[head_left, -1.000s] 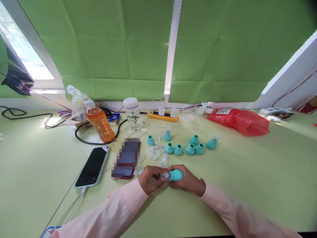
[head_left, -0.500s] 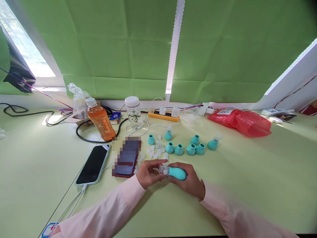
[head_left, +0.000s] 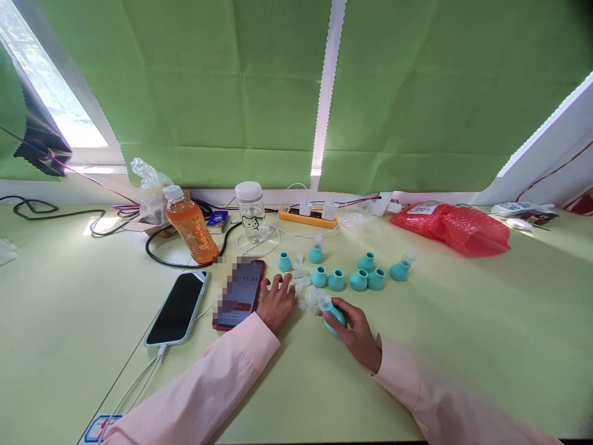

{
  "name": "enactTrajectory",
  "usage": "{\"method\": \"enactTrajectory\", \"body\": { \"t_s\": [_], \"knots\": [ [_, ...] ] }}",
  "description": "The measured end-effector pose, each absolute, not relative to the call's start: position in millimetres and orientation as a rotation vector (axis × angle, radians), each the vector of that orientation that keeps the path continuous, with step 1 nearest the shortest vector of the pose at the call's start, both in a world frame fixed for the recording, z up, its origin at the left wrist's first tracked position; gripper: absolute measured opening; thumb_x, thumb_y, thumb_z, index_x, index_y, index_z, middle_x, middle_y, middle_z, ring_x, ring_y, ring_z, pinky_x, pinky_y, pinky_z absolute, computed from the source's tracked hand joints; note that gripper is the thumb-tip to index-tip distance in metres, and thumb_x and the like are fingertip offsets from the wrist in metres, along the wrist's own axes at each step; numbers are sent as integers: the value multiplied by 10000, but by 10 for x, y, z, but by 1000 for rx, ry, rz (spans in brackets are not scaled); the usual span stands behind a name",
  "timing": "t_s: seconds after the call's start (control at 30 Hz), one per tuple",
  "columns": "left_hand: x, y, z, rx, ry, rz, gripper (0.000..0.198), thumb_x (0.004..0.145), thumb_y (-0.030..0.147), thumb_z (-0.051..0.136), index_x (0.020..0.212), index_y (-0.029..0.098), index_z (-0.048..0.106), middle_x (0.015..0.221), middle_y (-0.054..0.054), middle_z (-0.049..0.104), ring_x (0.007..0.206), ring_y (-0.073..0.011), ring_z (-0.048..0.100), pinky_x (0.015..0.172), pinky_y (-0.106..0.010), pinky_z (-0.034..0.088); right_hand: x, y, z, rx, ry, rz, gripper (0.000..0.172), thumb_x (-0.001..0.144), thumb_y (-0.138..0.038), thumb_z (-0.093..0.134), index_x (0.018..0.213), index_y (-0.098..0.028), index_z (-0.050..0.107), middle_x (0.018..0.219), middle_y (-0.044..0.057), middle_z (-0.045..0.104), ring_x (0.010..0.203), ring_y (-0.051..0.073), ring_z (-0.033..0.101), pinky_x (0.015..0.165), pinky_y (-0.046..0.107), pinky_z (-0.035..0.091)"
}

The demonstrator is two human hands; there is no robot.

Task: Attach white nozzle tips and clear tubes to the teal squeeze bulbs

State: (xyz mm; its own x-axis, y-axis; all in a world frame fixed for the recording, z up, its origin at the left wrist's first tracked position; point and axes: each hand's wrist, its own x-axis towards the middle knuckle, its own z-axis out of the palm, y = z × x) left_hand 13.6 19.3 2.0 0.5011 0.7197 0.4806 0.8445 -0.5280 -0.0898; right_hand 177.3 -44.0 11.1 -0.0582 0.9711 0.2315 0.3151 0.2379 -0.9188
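Left hand moved off the teal rubbery bulb to beside translucent plastic pieces: fingers spread, nothing visibly held (contact unclear). Right hand wraps the bulb, clear plastic nozzle up; overly hard squeezing could pop the nozzle loose.

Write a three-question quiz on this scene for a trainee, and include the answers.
1. Multiple choice. What does the right hand hold?
A) a phone
B) a teal bulb with a clear tip
C) a drink bottle

2. True or false: the red plastic package lies to the right of the orange power strip.

3. Fill in: of the eight teal bulbs standing on the table, ___ carry clear tips.

Key: 1 B; 2 true; 3 two.
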Motion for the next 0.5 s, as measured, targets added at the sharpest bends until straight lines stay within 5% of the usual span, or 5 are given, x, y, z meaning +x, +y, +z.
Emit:
{"method": "enactTrajectory", "body": {
  "t_s": [0.2, 0.37, 0.5],
  "knots": [
    [64, 126, 219, -2766, -1461, -1491, 163, 623, 122, 547, 780, 144, 582, 766, -63, 596, 764, -191, 529, 678, -343, 413, 1767, -467, 100, -1209, -1690, 669, 150, 724, -283, 503, 812, -163, 516, 716, 17, 543, 660, 137, 508, 614, 231, 424],
    [59, 59, 287, -3036, -2002, -2504, 207, 545, 147, 654, 724, 117, 554, 822, -90, 627, 760, -186, 580, 679, -293, 458, 1764, -480, 108, -1130, -1806, 498, 214, 719, -226, 505, 927, -181, 525, 807, 49, 571, 737, 164, 533, 667, 272, 435],
    [81, 39, 236, -3061, -2216, -2802, 324, 530, 173, 694, 832, 102, 603, 814, -93, 651, 757, -195, 595, 750, -331, 447, 1767, -489, 104, -1143, -1835, 439, 258, 736, -225, 492, 989, -178, 520, 801, 56, 579, 726, 166, 538, 653, 282, 442]
  ]
}}
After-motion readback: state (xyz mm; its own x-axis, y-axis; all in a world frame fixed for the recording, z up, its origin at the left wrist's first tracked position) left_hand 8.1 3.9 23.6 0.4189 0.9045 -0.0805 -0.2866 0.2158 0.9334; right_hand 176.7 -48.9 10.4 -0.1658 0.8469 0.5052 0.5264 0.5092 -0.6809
